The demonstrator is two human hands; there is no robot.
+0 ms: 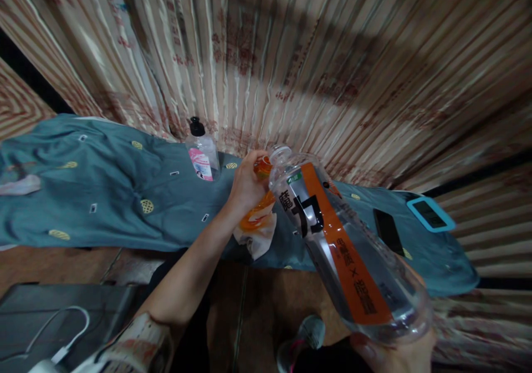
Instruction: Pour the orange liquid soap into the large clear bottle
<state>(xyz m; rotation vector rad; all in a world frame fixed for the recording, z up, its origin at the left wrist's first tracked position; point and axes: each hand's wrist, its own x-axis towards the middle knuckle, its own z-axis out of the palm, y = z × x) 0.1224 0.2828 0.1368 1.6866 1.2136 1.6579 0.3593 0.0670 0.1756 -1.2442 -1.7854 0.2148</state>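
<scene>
A large clear plastic bottle [332, 240] with a silver and orange label lies tilted across the middle. My right hand [399, 351] is wrapped round its base, and its capless mouth points up and to the left. Next to that mouth, my left hand [249, 182] is closed round a smaller orange bottle [262, 167], partly hidden by the fingers. Whether the two bottles touch, or liquid passes between them, I cannot tell. Under the orange bottle is a crumpled white tissue [261, 240].
A clear pump bottle [202, 157] with a black top stands left of my hands on the teal patterned cloth [116, 195]. To the right lie a dark phone [388, 231] and a blue-framed device [431, 215]. A pleated curtain [266, 57] hangs behind. A white cable [78, 328] is at lower left.
</scene>
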